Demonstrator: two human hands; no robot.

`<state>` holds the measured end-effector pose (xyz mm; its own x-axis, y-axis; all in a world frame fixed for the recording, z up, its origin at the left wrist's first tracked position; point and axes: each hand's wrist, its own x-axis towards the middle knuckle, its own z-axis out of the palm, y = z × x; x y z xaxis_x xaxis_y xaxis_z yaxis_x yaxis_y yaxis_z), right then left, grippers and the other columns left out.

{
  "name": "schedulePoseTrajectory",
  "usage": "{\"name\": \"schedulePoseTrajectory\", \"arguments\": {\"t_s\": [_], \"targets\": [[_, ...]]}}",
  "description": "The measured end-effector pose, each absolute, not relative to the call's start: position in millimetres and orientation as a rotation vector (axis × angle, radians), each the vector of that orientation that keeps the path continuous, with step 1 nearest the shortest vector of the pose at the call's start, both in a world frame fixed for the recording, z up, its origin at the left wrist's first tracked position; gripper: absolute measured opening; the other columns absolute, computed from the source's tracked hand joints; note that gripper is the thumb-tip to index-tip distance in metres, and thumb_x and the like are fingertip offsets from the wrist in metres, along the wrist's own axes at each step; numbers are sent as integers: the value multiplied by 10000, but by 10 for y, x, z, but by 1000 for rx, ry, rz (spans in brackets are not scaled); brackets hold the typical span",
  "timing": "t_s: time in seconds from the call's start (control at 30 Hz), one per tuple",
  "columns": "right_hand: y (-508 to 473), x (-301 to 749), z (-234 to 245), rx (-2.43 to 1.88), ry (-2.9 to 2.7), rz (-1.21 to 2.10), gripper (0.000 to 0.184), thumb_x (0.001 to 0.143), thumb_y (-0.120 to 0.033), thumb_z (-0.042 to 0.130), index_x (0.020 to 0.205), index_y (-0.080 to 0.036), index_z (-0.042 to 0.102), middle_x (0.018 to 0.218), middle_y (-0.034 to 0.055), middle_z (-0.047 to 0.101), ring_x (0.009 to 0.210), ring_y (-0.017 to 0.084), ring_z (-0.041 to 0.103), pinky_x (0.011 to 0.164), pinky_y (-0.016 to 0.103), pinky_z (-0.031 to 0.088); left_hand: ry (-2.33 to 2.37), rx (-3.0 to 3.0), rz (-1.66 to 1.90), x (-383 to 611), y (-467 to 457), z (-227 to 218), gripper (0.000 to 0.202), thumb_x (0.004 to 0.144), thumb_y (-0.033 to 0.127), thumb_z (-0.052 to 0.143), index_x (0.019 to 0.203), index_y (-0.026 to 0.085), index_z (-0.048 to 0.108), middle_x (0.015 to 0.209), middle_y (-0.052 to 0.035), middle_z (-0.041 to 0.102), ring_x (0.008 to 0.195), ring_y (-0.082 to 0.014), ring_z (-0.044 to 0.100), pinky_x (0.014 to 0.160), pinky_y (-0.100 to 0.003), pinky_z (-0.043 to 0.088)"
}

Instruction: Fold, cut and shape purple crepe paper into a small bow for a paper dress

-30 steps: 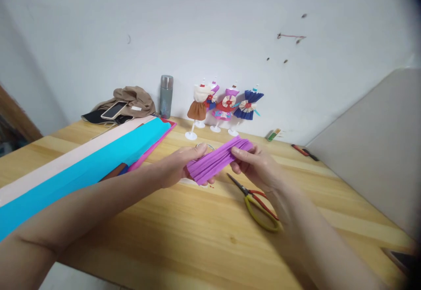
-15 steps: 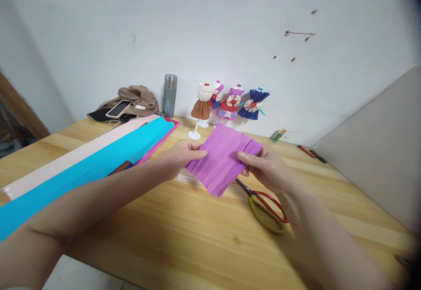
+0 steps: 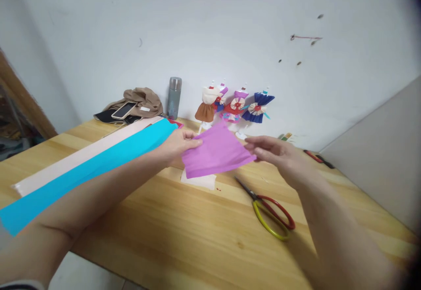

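Note:
A square of purple crepe paper is held above the table. My left hand pinches its left edge, thumb on top. At the paper's right corner is my right hand, its thumb and fingers slightly apart and the fingertips at the edge. Beneath the purple piece lies a pale paper piece, partly covered. Scissors with one red and one yellow-green handle rest below my right hand, blades pointing toward the paper.
Long strips of blue paper and pale pink paper lie left. Behind stand a thermos, a brown cloth with a phone, and several small paper dresses on stands. A red-and-black tool lies right.
The purple paper has turned and its lower edge has swung up, uncovering more of the pale piece. My right hand's thumb has come off the paper's face to its right corner.

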<state>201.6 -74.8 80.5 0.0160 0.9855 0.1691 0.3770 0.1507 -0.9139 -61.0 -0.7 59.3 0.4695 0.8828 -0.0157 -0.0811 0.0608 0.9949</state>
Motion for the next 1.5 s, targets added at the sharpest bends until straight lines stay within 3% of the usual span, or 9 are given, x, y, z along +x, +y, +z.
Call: {"name": "schedulePoseTrajectory", "arguments": {"t_s": [0.07,0.17,0.33,0.43,0.7,0.93,1.13,1.4,1.5], "targets": [[-771,1964,779,-1291,-1472,769,499,707,-595,738,1063,-247,692,1042,99,714,981,263,660,801,397,532,798,1442,759,-605,-65,611,102,736,206,700,806,133,711,762,-22,693,655,-113,614,618,-221,450],[-829,1787,723,-1222,-1525,854,538,719,-600,729,1156,-293,669,1086,91,707,998,280,660,832,437,539,777,1642,644,-585,-149,608,106,723,240,677,766,146,701,707,3,663,624,-112,580,584,-220,419],[-888,1526,674,-1329,-1472,874,313,665,-520,788,807,-250,715,777,50,710,697,202,640,644,354,527,802,1975,589,-565,-234,612,100,706,240,650,674,145,659,606,28,571,592,-106,511,522,-211,335],[-884,1516,690,-1323,-1384,766,288,658,-516,781,672,-248,677,686,38,676,630,179,585,581,329,480,818,2011,531,-571,-240,647,129,703,274,666,681,146,661,612,17,577,612,-128,534,520,-220,341],[-852,1610,706,-1302,-1369,689,290,663,-520,781,767,-265,691,756,46,703,684,209,616,641,374,508,833,1757,627,-630,-197,714,248,724,383,684,787,144,686,695,-8,620,595,-113,529,514,-214,348],[-848,1699,735,-1345,-1455,774,247,673,-462,803,837,-301,714,716,57,681,634,234,608,605,427,501,764,1621,824,-617,-169,663,250,738,381,703,815,143,696,807,-26,679,728,-147,608,658,-253,450],[-829,1722,748,-1328,-1405,760,270,626,-488,797,695,-247,695,602,12,612,538,142,486,503,316,367,826,1547,955,-608,-118,682,101,706,236,657,725,137,665,596,29,565,545,-83,477,513,-203,350],[-811,1772,747,-1329,-1308,831,277,650,-536,768,668,-278,669,566,19,537,519,160,415,493,322,287,762,1648,827,-647,-142,754,314,782,348,601,536,154,576,475,32,474,444,-63,383,444,-209,267],[-812,1758,751,-1306,-1308,838,291,649,-537,767,650,-263,668,553,10,519,496,138,381,481,306,264,757,1638,827,-646,-142,748,294,759,374,643,574,150,596,500,34,485,458,-65,396,439,-205,264]]}}
